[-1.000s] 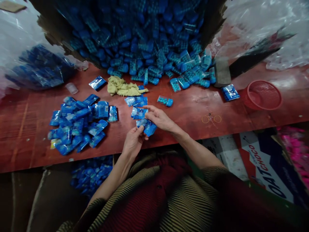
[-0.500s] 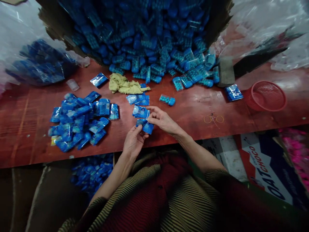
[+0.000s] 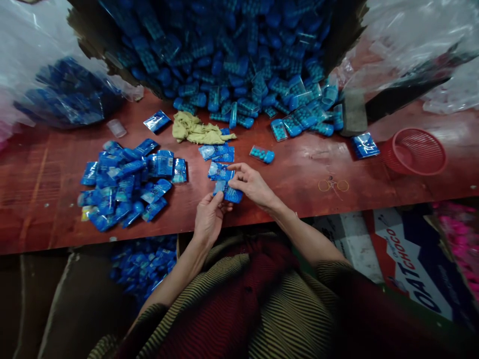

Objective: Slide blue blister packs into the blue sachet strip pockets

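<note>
Near the table's front edge, my left hand [image 3: 210, 214] pinches a small blue printed sachet [image 3: 232, 194] between thumb and fingers. My right hand [image 3: 251, 185] has its thumb and forefinger closed on the same sachet's upper edge. Just beyond lie more flat blue sachets [image 3: 217, 152], partly under a crumpled yellow cloth [image 3: 194, 128]. A small clear container of blue balls with a blue cap [image 3: 262, 154] lies to the right of them. On the left is a heap of filled blue sachets [image 3: 123, 184].
A torn cardboard box [image 3: 88, 47] spills many blue-capped containers [image 3: 239, 92] onto the red table [image 3: 292, 199]. A red plastic basket [image 3: 415, 152] stands at right beside a blue packet [image 3: 364, 145] and a grey block [image 3: 354, 113]. A plastic bag of blue packets [image 3: 71, 94] sits far left.
The sachet between my hands has tilted, so more of its printed face shows. Both hands stay nearly in place. The whole view has shifted slightly.
</note>
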`<state>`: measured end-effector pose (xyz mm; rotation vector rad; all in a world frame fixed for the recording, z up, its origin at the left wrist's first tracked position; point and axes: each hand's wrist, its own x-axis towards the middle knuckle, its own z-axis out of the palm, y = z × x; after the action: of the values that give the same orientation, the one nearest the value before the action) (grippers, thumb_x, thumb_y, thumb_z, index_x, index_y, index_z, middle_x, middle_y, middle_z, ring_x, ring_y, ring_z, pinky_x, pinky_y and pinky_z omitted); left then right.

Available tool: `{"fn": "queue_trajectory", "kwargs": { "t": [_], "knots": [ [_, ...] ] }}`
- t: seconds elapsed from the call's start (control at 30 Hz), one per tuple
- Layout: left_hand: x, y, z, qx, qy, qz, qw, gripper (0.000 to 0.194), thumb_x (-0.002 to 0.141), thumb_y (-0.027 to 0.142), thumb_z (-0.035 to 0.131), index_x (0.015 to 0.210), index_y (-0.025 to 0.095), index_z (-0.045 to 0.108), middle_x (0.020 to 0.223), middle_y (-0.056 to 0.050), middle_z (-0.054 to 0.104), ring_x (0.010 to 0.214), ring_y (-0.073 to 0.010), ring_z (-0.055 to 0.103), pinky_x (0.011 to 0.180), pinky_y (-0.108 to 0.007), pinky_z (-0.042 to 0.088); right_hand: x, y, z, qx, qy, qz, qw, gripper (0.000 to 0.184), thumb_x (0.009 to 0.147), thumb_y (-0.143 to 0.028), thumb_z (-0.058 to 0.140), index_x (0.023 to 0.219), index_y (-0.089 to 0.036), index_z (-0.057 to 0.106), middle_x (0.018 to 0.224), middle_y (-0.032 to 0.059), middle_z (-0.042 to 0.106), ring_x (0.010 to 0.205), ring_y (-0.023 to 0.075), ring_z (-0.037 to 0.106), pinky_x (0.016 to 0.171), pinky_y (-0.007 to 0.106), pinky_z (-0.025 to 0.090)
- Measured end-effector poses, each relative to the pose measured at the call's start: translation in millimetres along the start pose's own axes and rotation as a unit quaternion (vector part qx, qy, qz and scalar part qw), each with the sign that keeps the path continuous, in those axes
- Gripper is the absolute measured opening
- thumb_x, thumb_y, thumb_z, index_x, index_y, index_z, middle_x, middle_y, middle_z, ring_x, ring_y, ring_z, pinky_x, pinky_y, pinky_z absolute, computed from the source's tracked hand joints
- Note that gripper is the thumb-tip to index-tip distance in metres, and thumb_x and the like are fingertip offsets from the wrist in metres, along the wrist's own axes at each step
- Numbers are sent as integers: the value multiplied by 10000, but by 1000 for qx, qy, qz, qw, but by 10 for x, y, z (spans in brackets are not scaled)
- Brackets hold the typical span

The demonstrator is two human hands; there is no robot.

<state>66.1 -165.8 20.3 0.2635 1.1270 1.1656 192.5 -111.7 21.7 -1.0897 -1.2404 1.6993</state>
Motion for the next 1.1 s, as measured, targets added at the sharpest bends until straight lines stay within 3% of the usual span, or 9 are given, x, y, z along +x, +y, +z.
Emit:
{"fn": "queue_trajectory", "kwargs": {
  "t": [0.2,0.27,0.33,0.4,0.5,0.63,0.8,0.93,1.1],
  "knots": [
    [29,31,24,-57,32,-105,992,151,751,231,689,703,140,579,548,12,578,512,-100,587,492,-193,490,40,2,-95,-167,22,-57,984,396,866,-313,490,1239,-189,436,706,-22,544,626,125,496,615,265,417],
    [42,45,16,-81,55,-121,988,162,799,233,644,689,142,567,540,9,567,510,-97,582,488,-188,490,92,-41,-270,-301,96,-100,943,480,879,-345,503,1319,-192,390,950,62,597,877,198,542,782,350,433],
    [47,63,12,-100,74,-128,984,200,839,253,597,677,141,562,532,4,557,506,-96,577,477,-182,484,168,-59,-487,-455,189,-94,865,485,881,-354,514,1327,-190,412,1174,136,532,1106,297,455,890,460,383],
    [46,83,20,-113,89,-137,980,238,867,272,552,670,139,561,523,3,549,494,-94,570,462,-177,476,247,-31,-676,-561,208,-53,800,432,894,-324,497,1299,-175,470,1226,176,497,1163,358,402,903,535,352],
    [44,110,46,-126,106,-152,975,272,882,279,522,652,137,556,510,5,537,474,-89,559,451,-171,470,324,63,-817,-613,181,-37,768,385,898,-257,481,1277,-195,515,1148,166,550,1081,341,465,865,516,390],
    [49,128,67,-135,118,-161,970,321,907,271,465,628,134,544,503,1,531,473,-92,559,451,-171,471,290,117,-814,-557,169,-77,809,405,858,-247,542,1254,-162,537,1091,146,592,1047,300,508,875,446,415],
    [72,118,78,-149,111,-159,970,363,927,276,412,618,132,538,509,-7,550,483,-98,576,466,-179,488,-7,-57,-694,-217,46,-40,974,362,830,-366,569,1128,-163,599,909,44,643,674,125,544,605,261,457],
    [87,93,85,-150,108,-150,971,363,931,287,406,634,133,549,525,-16,573,510,-108,600,498,-193,512,-233,-191,-523,-109,-71,-8,991,311,798,-313,607,1077,-180,640,920,16,659,700,98,562,656,245,475],
    [73,66,59,-140,74,-127,979,310,935,261,398,736,135,598,591,-26,618,537,-122,620,515,-214,528,-256,-199,-451,-122,-89,-22,988,307,779,-285,634,1065,-177,656,1043,38,672,935,164,608,882,349,464]
  ]
}}
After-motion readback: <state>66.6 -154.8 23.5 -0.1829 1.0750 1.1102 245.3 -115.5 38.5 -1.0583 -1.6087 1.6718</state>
